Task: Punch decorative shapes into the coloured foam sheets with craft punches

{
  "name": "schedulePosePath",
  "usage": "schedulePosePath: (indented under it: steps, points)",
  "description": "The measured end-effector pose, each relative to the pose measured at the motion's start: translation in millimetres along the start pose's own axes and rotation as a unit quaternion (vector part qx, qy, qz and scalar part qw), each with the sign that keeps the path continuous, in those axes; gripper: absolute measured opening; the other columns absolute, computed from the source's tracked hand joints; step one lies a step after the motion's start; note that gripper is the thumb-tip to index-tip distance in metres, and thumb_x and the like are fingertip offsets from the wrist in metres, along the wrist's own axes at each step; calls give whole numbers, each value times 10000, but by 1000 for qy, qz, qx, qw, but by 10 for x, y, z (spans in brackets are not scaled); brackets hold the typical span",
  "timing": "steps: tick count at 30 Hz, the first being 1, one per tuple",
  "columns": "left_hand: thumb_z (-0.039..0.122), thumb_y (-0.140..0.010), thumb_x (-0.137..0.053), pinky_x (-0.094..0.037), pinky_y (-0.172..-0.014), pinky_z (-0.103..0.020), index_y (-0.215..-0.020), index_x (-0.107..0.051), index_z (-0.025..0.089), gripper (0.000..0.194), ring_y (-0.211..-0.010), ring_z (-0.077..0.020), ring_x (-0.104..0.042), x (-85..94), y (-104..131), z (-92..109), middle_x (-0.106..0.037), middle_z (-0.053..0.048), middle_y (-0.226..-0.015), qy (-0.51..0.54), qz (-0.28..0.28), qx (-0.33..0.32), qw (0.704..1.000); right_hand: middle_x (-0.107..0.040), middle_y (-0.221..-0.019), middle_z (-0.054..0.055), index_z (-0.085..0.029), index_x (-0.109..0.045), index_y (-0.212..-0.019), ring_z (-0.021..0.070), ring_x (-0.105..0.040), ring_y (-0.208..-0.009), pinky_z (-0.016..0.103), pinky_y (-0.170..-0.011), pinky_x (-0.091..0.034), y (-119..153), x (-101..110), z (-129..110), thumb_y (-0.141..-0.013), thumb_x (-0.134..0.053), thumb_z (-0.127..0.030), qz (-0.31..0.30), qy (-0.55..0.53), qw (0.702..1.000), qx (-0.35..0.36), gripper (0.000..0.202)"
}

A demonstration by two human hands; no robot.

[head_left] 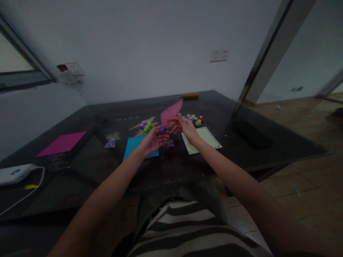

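Note:
My left hand (155, 139) is palm up over the blue sheet (133, 144), its fingers around a small purple piece (162, 129). Just to the right, my right hand (183, 126) is raised with its fingers curved towards that piece and holds the lower part of a pink sheet (171, 111) with punched edges. A cream sheet with a dotted edge (207, 138) lies under my right wrist. Small red and blue beads (168, 144) form a pile between the two sheets.
Green and purple eyed pieces (146, 126) stand behind the blue sheet, more (197, 121) beyond my right hand. A magenta sheet (63, 144), beads (110, 143) and white device (17, 174) lie left. A dark case (252, 134) is right, a brown roll (190, 95) at the back.

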State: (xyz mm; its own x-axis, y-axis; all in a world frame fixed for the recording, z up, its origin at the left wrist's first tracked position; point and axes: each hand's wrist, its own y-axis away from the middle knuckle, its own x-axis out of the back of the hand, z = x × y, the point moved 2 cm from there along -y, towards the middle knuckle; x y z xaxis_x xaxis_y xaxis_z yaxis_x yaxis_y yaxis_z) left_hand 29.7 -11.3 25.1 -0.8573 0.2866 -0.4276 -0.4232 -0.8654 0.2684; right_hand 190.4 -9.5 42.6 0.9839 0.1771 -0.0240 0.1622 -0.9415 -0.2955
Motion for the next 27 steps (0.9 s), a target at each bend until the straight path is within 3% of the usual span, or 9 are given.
schedulePosePath:
  steps: [5,9,13,17,23,27]
  points:
    - [353,-910,-415,-506,-569,-197,-827,-650,106,351,-552,-102,-621,3,-2,-10,-667,-50,-653,-14,0,-11,1000,-646,-739,41,-175,-645,-836,121,-586,-561,243,-508,-456,-28,22,46,-781,-476,-677,1,7,999,36,532]
    - [360,-878,-486,-502,-583,-214,-888,-639,110,294,-580,-113,-626,28,-16,-28,-696,-73,-745,-107,37,-83,990,-624,-698,5,-173,-616,-795,105,-577,-540,226,-500,-446,-56,39,108,-755,-621,-524,13,31,998,48,353]
    - [382,-840,-540,-498,-590,-244,-861,-613,102,290,-582,-130,-626,40,-27,-46,-703,-102,-766,-220,67,-120,966,-614,-672,-6,-169,-606,-777,98,-570,-515,221,-491,-441,-72,49,150,-783,-618,-387,14,41,999,28,219]
    - [425,-823,-553,-479,-558,-239,-819,-581,121,306,-554,-124,-614,46,-22,-43,-699,-92,-754,-259,89,-119,954,-612,-635,-3,-163,-593,-731,104,-569,-498,220,-476,-435,-75,63,167,-805,-592,-313,28,55,998,-2,167]
    - [471,-756,-626,-457,-539,-237,-813,-600,118,358,-528,-108,-578,50,-20,-39,-680,-79,-748,-233,76,-136,960,-615,-635,17,-182,-552,-709,120,-566,-493,234,-455,-430,-96,126,183,-830,-523,-511,87,41,995,-11,353]
    - [391,-676,-723,-474,-624,-243,-874,-626,122,348,-673,-124,-614,38,-41,-53,-683,-89,-886,-182,61,-196,962,-594,-689,18,-203,-561,-820,123,-564,-566,249,-515,-447,-107,224,108,-853,-468,-540,171,56,982,62,352]
